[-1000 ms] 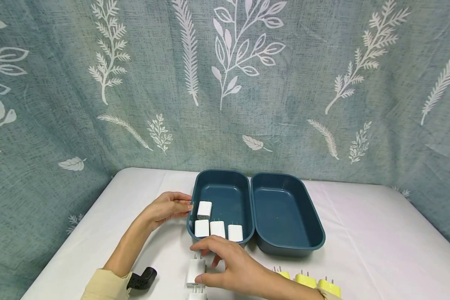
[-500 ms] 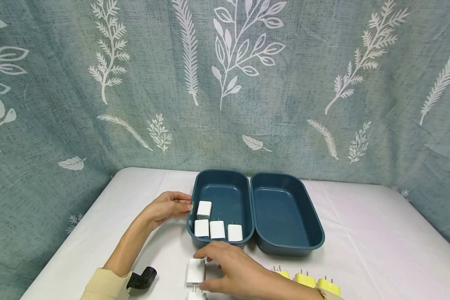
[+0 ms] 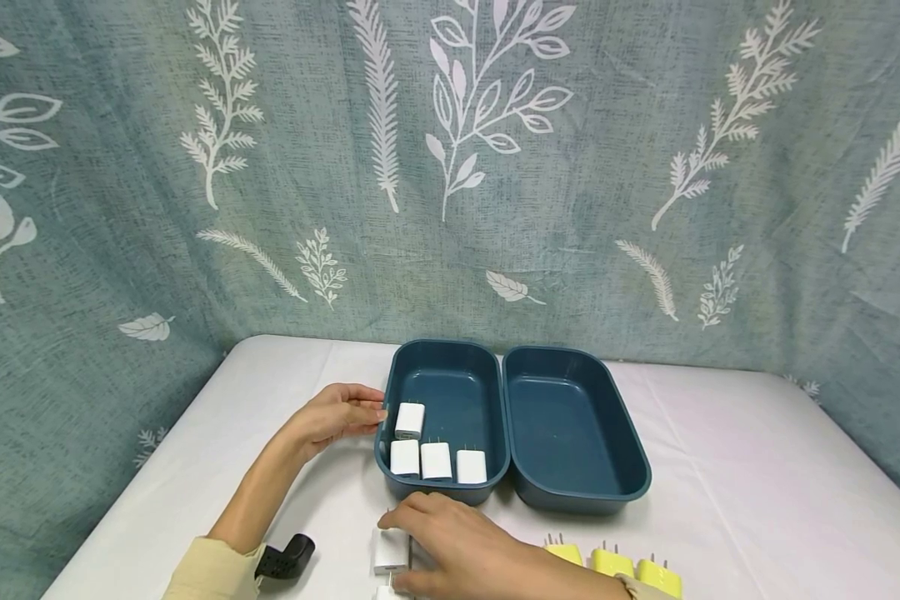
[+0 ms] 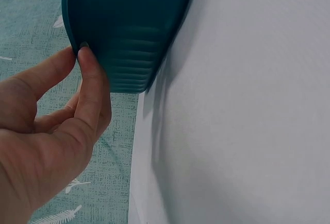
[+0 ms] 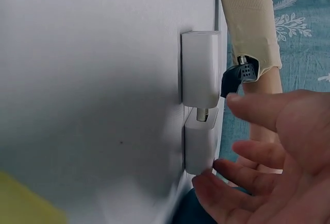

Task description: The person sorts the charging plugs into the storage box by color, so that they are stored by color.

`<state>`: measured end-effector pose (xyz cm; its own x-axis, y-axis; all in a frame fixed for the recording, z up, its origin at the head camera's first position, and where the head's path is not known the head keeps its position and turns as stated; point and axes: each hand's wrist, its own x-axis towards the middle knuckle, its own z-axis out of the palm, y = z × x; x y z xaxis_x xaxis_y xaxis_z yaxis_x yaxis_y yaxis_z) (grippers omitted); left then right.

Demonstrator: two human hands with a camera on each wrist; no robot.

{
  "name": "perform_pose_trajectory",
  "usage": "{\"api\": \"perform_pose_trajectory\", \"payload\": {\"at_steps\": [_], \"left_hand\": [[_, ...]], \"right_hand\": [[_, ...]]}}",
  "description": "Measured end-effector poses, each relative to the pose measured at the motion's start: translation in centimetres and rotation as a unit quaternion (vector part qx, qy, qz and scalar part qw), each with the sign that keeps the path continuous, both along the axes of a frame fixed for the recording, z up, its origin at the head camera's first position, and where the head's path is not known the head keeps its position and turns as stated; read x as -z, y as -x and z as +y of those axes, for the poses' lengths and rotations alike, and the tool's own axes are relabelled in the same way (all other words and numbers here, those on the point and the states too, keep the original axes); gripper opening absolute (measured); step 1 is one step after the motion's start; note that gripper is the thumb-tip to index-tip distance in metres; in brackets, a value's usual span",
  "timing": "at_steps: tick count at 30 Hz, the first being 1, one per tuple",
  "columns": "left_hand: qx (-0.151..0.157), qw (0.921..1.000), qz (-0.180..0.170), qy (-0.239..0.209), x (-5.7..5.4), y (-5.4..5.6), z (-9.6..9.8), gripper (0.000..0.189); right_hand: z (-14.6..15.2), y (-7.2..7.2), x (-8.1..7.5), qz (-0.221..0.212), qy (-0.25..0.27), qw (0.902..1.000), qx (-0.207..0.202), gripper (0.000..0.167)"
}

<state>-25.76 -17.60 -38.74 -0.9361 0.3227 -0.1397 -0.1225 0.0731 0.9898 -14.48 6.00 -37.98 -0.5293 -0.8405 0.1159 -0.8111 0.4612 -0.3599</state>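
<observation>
My left hand (image 3: pixel 333 417) pinches the left rim of the left dark blue bin (image 3: pixel 450 367) between thumb and fingers, as the left wrist view shows. Several white charger plugs (image 3: pixel 435 461) sit in that bin's near part. In front of it, my right hand (image 3: pixel 465 542) is low over a white charger plug (image 3: pixel 392 554) lying on the table. In the right wrist view a fingertip (image 5: pixel 203 178) meets or nearly meets this plug's far end, while the thumb (image 5: pixel 240 100) stays apart from it. Behind it, nearer me, lies a second white charger plug (image 5: pixel 201 69), its prongs pointing at the first.
A second dark blue bin (image 3: pixel 570 425) with nothing in it stands against the right side of the first. Several yellow charger plugs (image 3: pixel 611 560) lie at front right, beside my right forearm. A black wrist camera (image 3: pixel 287 557) sits at my left cuff. A patterned curtain (image 3: pixel 570 167) hangs behind the white table.
My right hand has shifted toward the front edge, then lowered with its fingers over the far end of the nearest white plug. The left hand and both bins have stayed in place.
</observation>
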Motion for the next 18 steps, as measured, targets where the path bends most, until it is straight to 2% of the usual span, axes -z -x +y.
{"api": "perform_pose_trajectory", "payload": {"at_steps": [5, 11, 18], "left_hand": [[0.002, 1.0, -0.002, 0.0, -0.01, 0.02, 0.07, 0.04], [-0.001, 1.0, -0.003, -0.002, 0.03, 0.0, 0.06, 0.039], [0.002, 1.0, 0.001, 0.0, -0.03, -0.05, 0.11, 0.039]], "right_hand": [[-0.34, 0.09, 0.13, 0.032, -0.002, 0.9995, -0.004, 0.039], [-0.8, 0.3, 0.48, 0.044, -0.009, 0.999, -0.005, 0.034], [-0.86, 0.44, 0.77, 0.031, -0.001, 0.9995, -0.002, 0.042]]}}
